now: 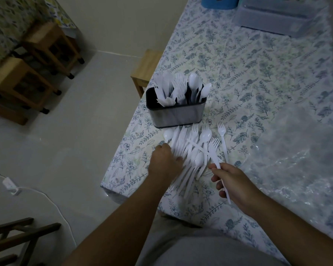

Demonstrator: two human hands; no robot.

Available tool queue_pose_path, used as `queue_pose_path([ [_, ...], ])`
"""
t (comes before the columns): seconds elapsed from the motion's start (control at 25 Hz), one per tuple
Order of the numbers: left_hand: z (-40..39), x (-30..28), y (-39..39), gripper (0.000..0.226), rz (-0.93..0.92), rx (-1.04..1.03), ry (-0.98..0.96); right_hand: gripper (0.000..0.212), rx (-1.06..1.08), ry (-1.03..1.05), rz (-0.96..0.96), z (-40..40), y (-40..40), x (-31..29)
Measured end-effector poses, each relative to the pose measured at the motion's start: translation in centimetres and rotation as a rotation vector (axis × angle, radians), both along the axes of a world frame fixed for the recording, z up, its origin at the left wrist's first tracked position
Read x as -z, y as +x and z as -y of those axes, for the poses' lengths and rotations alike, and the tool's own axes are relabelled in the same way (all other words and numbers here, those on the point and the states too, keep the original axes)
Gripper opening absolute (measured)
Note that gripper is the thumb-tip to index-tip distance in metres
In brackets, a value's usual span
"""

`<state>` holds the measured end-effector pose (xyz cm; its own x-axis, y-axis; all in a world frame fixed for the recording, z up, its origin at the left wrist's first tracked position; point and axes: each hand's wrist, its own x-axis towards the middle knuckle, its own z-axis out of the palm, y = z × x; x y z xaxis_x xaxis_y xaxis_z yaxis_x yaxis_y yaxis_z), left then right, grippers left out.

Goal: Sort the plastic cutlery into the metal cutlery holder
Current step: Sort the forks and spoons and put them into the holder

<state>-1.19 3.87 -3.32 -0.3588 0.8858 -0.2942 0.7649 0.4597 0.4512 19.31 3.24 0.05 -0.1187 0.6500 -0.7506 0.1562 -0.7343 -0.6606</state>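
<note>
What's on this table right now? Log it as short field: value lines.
holder: metal cutlery holder upright near the table edge, knives, forks and spoons standing in it
pile: loose white cutlery on the tablecloth, in front of the holder
left hand: resting on the pile's left side
right hand: gripping a fork by its handle

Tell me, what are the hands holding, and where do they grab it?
The right hand pinches a white plastic fork by its handle, tines pointing away. The left hand rests on the cutlery pile; whether it grips anything cannot be told.
</note>
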Motion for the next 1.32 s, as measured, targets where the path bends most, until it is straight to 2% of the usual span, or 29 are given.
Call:
queue_pose_path([
  [0.24,-1.4,-0.3,0.5,0.020,0.072,0.007,-0.125,0.017,-0.010,0.004,0.010,0.1,-0.1,-0.2],
  [0.56,-2.0,-0.8,-0.1,0.046,0.192,0.002,-0.159,0.017,0.016,-0.012,-0.010,0.0,0.0,-0.2],
  [0.88,-0.1,-2.6,-0.8,0.033,0.285,-0.114,-0.006,0.017,0.139,-0.050,-0.197,-0.3,-0.3,-0.6],
  [0.96,0.9,-4.2,1.3,0.025,0.386,-0.044,-0.012,0.023,0.148,-0.051,-0.325,-0.3,-1.0,-0.8],
  [1.04,2.0,-5.2,4.1,0.021,0.412,0.110,-0.022,0.031,0.151,-0.064,-0.407,-0.2,-1.9,-1.0],
  [1.12,2.7,-5.9,6.2,0.013,0.352,0.296,0.003,0.031,0.217,-0.081,-0.362,-0.3,-2.2,-1.0],
  [1.2,3.0,-6.1,6.5,0.017,0.329,0.442,0.049,0.031,0.293,-0.086,-0.288,-0.4,-1.5,-0.5],
  [1.24,3.1,-6.0,6.2,0.023,0.346,0.475,0.063,0.030,0.318,-0.098,-0.270,-0.5,-1.0,-0.2],
  [1.32,2.8,-5.2,4.5,0.025,0.339,0.339,0.070,0.028,0.308,-0.106,-0.231,-0.5,0.0,0.1],
])
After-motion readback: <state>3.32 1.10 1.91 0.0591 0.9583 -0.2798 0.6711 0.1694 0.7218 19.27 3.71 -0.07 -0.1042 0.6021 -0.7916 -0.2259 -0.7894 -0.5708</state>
